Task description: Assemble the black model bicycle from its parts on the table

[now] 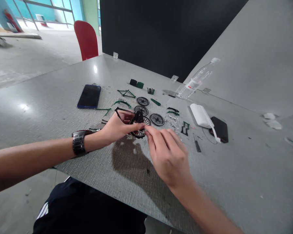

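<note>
My left hand (119, 126) is closed around a black model bicycle frame (122, 112) with a spoked wheel (146, 121) on it, raised a little above the table. At the wheel's near side, my right hand (167, 149) pinches with thumb and forefinger; whatever is between those fingertips is hidden or too small to name. Just beyond the hands lie loose spoked wheels, one of them a black wheel (157, 119). A green bicycle frame (126, 93), a green curved strip (122, 103) and a green flat piece (155, 102) rest farther back.
A phone (89, 96) lies at the left. To the right are a small screwdriver (197, 143), green and black brackets (185, 128), a white device (200, 116) and a black case (219, 129). A clear plastic bottle (197, 79) stands tilted-looking near the back panel (161, 35).
</note>
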`<state>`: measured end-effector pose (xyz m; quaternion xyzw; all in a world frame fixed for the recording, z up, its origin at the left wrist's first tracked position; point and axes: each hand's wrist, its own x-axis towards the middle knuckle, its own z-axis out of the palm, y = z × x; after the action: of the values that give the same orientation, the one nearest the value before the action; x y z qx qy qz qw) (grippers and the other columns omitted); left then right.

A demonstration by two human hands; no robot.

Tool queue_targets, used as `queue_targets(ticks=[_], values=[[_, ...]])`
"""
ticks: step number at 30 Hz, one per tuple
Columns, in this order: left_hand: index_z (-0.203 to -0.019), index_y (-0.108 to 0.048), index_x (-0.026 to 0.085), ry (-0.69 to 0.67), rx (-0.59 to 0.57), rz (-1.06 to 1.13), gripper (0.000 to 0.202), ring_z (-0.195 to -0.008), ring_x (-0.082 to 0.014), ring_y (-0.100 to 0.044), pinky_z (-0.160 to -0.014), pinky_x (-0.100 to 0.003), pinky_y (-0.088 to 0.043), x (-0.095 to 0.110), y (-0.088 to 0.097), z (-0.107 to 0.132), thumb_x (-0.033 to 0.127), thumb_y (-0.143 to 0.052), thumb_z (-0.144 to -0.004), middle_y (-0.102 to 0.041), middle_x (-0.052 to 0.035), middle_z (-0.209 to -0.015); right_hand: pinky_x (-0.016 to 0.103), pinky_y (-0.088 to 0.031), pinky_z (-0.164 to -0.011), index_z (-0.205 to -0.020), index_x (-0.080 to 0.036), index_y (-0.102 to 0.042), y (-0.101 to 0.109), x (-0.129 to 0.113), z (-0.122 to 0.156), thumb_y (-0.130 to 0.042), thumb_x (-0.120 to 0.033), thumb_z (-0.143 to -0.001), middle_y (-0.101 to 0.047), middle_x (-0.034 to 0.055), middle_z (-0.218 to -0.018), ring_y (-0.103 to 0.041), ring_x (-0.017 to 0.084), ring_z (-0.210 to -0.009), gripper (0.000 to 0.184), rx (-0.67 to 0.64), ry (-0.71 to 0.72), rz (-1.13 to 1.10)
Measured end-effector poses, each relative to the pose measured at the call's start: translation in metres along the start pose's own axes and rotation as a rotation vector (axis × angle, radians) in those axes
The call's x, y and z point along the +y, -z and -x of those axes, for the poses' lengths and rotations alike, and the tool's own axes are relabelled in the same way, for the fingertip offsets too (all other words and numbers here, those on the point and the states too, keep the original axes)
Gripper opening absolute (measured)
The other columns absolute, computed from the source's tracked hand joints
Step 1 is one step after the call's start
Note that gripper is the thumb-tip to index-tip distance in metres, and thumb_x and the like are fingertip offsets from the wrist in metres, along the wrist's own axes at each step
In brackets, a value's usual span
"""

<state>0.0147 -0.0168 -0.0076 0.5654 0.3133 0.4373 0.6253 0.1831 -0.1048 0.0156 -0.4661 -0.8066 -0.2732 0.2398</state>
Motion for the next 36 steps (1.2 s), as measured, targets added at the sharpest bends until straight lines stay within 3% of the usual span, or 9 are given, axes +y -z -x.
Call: queue_targets(ticks=[9, 14, 17, 23, 30, 36], values=[[-0.087, -0.071, 0.013, -0.088, 0.001, -0.186, 0.023, -0.078, -0.0165, -0.066, -0.068, -0.027, -0.052, 0.0033, -0.0018, 0.0026, 0.03, -0.081, -0.075, -0.072, -0.0048, -0.086, 0.031, -0.053, -0.076, -0.103, -0.012, -0.066, -0.0017, 0.0, -0.0044, -0.063, -0.009, -0.092, -0.068, 0.0045, -0.08, -0.063, 0.016, -0.073, 0.012, 0.066, -0.106, -0.166], [-0.083, -0.069, 0.014, -0.116, -0.018, -0.301, 0.02, -0.073, -0.0154, -0.063, -0.065, -0.027, -0.05, 0.0024, -0.0005, 0.0021, 0.031, -0.078, -0.077, -0.07, -0.0034, -0.082, 0.03, -0.053, -0.075, -0.102, -0.013, -0.063, -0.0025, -0.0009, -0.0036, -0.064, -0.007, -0.091, -0.07, 0.0041, -0.082, -0.064, 0.016, -0.073, 0.012, 0.072, -0.076, -0.165], [-0.08, -0.068, 0.014, -0.104, -0.029, -0.266, 0.021, -0.073, -0.0148, -0.063, -0.064, -0.026, -0.049, 0.0025, -0.0007, 0.0016, 0.032, -0.078, -0.076, -0.068, -0.0026, -0.08, 0.03, -0.052, -0.073, -0.101, -0.015, -0.062, -0.0025, -0.0005, -0.0036, -0.065, -0.008, -0.091, -0.07, 0.003, -0.082, -0.064, 0.016, -0.072, 0.012, 0.069, -0.073, -0.17], [-0.085, -0.068, 0.014, -0.065, -0.022, -0.186, 0.025, -0.075, -0.0159, -0.065, -0.069, -0.028, -0.052, 0.0024, -0.0033, 0.0019, 0.03, -0.082, -0.072, -0.071, -0.0037, -0.083, 0.024, -0.052, -0.071, -0.097, -0.019, -0.062, -0.0028, 0.0018, -0.003, -0.067, -0.014, -0.091, -0.069, -0.0021, -0.079, -0.066, 0.011, -0.068, 0.01, 0.06, -0.256, -0.336], [-0.082, -0.064, 0.015, -0.08, -0.036, -0.219, 0.024, -0.072, -0.0146, -0.061, -0.067, -0.027, -0.049, 0.0068, -0.003, 0.0048, 0.03, -0.081, -0.074, -0.068, -0.002, -0.079, 0.028, -0.052, -0.074, -0.093, -0.017, -0.061, 0.0003, -0.0003, -0.0029, -0.063, -0.011, -0.092, -0.067, 0.0008, -0.079, -0.064, 0.013, -0.07, 0.007, 0.062, -0.185, -0.273], [-0.078, -0.063, 0.015, -0.075, -0.039, -0.142, 0.025, -0.071, -0.0134, -0.06, -0.064, -0.025, -0.047, 0.0086, -0.0044, 0.0038, 0.031, -0.082, -0.073, -0.064, -0.0004, -0.077, 0.028, -0.053, -0.074, -0.092, -0.019, -0.06, -0.0012, -0.0002, -0.0031, -0.062, -0.012, -0.093, -0.067, -0.0004, -0.079, -0.063, 0.013, -0.071, 0.008, 0.061, -0.21, -0.317]])
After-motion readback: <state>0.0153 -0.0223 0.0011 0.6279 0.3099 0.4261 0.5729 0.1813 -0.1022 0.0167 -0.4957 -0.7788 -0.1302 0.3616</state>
